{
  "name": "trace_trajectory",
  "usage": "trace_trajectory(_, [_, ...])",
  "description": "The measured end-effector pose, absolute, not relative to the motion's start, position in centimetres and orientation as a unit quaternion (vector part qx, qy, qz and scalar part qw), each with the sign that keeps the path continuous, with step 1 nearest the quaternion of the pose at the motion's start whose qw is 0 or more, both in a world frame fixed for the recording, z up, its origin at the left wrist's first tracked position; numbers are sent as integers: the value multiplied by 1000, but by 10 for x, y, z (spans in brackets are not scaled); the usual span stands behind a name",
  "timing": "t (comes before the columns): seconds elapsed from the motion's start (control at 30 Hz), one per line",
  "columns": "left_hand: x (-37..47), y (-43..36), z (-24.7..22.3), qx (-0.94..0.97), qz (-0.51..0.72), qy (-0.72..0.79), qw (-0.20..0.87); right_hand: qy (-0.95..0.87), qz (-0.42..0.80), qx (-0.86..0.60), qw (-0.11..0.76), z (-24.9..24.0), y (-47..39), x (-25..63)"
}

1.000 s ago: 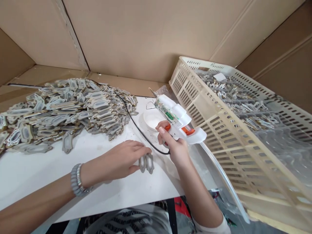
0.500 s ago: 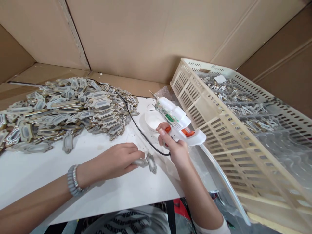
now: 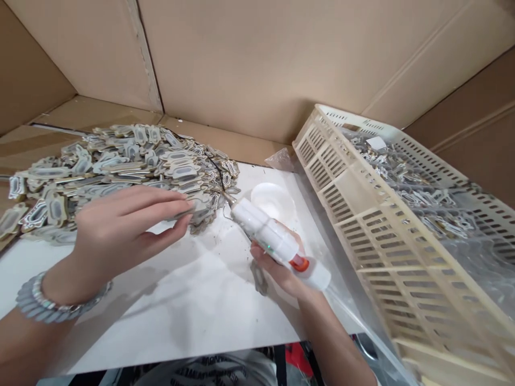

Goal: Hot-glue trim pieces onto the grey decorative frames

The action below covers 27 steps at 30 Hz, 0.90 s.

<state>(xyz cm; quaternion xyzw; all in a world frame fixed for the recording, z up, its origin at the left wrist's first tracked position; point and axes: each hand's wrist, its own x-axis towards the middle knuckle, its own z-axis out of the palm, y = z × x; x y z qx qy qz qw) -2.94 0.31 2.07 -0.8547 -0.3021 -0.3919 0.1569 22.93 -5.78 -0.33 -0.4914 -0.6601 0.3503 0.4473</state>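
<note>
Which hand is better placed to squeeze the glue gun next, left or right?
Probably the right hand: it grips the glue gun. The left hand looks busy pinching a frame.

Looking straight at a broad tan cardboard wall (image 3: 257, 59) across the back, picking out a dark seam (image 3: 150, 59) with a ragged pale edge left of centre. Noting a faint slanting crease (image 3: 420, 54) towards the right, then meeting a dark right-hand panel (image 3: 483, 118). Finding a brown left-hand panel (image 3: 24, 69) opposite. Dropping to a white counter (image 3: 209, 316), catching soft, diffuse shadows across its surface.
</note>
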Motion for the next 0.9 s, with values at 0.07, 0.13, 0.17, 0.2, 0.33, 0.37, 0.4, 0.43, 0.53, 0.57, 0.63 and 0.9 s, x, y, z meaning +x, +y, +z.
trace_trajectory(0.07, [-29, 1, 22, -852, -402, -294, 162, -680, 342, -468, 450, -6, -59, 229])
trace_trajectory(0.13, [-28, 0, 23, -853, -405, -288, 160, -702, 329, -454, 439, -9, -59, 229])
trace_trajectory(0.17, [-28, 0, 23, -854, -404, -287, 160, -712, 319, -449, 435, -10, -60, 230])
trace_trajectory(0.2, [-29, -1, 23, -854, -401, -288, 163, -720, 311, -444, 433, -12, -60, 230])
trace_trajectory(0.33, [-30, -2, 23, -854, -397, -290, 173, -738, 301, -436, 417, -14, -59, 232])
trace_trajectory(0.37, [-30, -2, 23, -854, -397, -288, 175, -741, 299, -437, 413, -15, -59, 232])
trace_trajectory(0.4, [-30, -2, 23, -854, -398, -285, 176, -743, 296, -437, 411, -15, -59, 232])
trace_trajectory(0.43, [-30, -2, 23, -854, -400, -282, 177, -746, 294, -436, 410, -16, -59, 232])
trace_trajectory(0.53, [-30, 0, 23, -852, -412, -270, 178, -751, 289, -427, 413, -17, -59, 233])
trace_trajectory(0.57, [-31, 0, 23, -852, -414, -265, 178, -750, 290, -426, 414, -18, -59, 233])
trace_trajectory(0.63, [-31, 2, 23, -852, -418, -257, 184, -746, 294, -428, 418, -19, -59, 233])
trace_trajectory(0.9, [-31, 1, 25, -855, -417, -248, 183, -744, 301, -428, 416, -20, -59, 232])
